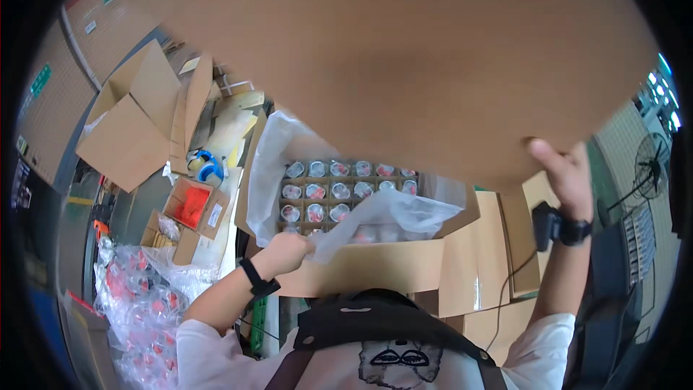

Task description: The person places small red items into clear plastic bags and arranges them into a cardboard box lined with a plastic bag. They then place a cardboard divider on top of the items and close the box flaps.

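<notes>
A large brown cardboard sheet point(404, 58) is held up close in front of me and hides much of the upper view. My right hand point(569, 177) grips its lower right edge, thumb on the near face. Beneath it stands an open carton point(361, 267) lined with a clear plastic bag point(382, 218). Cardboard dividers inside hold rows of clear-wrapped round items point(340, 191) with some red showing. My left hand point(286, 253) is closed at the carton's near left corner, pinching the bag's edge. Part of the carton's far side is hidden by the sheet.
To the left are an open empty-looking carton point(123, 141), blue tape rolls point(208, 167), a small box with red contents point(191, 206) and a heap of plastic-wrapped pieces point(141, 303). Flattened cartons point(473, 253) and a standing fan point(650, 166) are on the right.
</notes>
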Available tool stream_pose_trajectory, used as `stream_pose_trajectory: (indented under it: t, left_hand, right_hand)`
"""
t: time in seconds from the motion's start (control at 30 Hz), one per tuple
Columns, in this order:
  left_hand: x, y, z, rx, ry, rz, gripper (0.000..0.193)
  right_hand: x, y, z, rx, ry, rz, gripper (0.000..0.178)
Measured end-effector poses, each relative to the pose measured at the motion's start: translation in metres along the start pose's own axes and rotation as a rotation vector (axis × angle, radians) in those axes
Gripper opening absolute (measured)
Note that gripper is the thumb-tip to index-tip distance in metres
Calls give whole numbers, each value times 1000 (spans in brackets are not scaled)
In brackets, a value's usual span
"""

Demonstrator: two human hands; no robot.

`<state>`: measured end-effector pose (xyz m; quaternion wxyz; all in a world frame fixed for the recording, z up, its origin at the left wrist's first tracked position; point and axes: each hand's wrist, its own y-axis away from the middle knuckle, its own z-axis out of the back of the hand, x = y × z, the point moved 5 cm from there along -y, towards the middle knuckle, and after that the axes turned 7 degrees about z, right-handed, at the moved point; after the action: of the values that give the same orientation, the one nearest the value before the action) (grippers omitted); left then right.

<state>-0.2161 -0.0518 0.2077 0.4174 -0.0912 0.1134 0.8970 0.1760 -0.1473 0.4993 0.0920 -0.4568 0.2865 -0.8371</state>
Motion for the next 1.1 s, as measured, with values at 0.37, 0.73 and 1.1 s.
stream_pose_trajectory:
  t: [0.37, 0.73, 1.1]
  left_hand:
    - [14, 90, 33, -207, 22, 246, 11]
    - [9, 83, 41, -100, -89, 234, 7]
    - [-31, -85, -16, 197, 280, 380, 71]
  right_hand:
    - [-72, -56, -95, 818, 252, -43, 21]
    - [-107, -51, -227, 779, 648, 455, 18]
    - [-147, -13, -315, 822, 679, 290, 24]
